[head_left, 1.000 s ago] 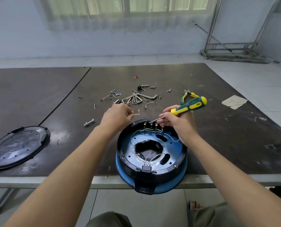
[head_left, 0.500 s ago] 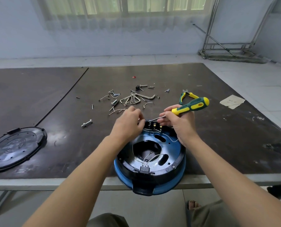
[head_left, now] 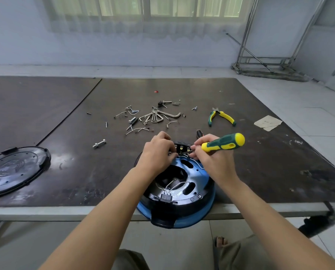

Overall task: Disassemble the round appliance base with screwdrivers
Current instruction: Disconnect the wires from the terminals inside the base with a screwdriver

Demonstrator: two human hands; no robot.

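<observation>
Bench: dark, scuffed table top (head_left: pixel 45 106) on a pale tiled floor, with a window and white wall behind
Cover: round black cover (head_left: pixel 14 170) lies flat at the far left of the table, well apart from the work
Bolt: one loose bolt (head_left: pixel 99 143) lies between the cover and the hands
Hardware: scatter of screws, bent wires and hex keys (head_left: pixel 153 115) lies beyond the hands, mid-table
Left hand: left hand (head_left: pixel 156 151) reaches over the far left rim of the base, fingers curled down at the terminal block (head_left: pixel 182 146); whether they pinch anything cannot be told
Base: round appliance base (head_left: pixel 201 208), blue with a black inner ring, sits at the near table edge and overhangs it slightly; inside is open, with white wires showing
Right hand: right hand (head_left: pixel 215 160) grips the screwdriver, fingertips near the terminal block
Screwdriver: green and yellow screwdriver (head_left: pixel 223 142), handle pointing right and away; tip hidden behind the fingers
Second tool: dark handle (head_left: pixel 199 133) just beyond the right hand, type unclear
Pliers: green and yellow pliers (head_left: pixel 221 117) lie open-handled on the table, right of the hardware
Paper: torn paper scrap (head_left: pixel 268 122) near the right table edge
Frame: metal frame (head_left: pixel 260 61) stands on the floor at the back right
</observation>
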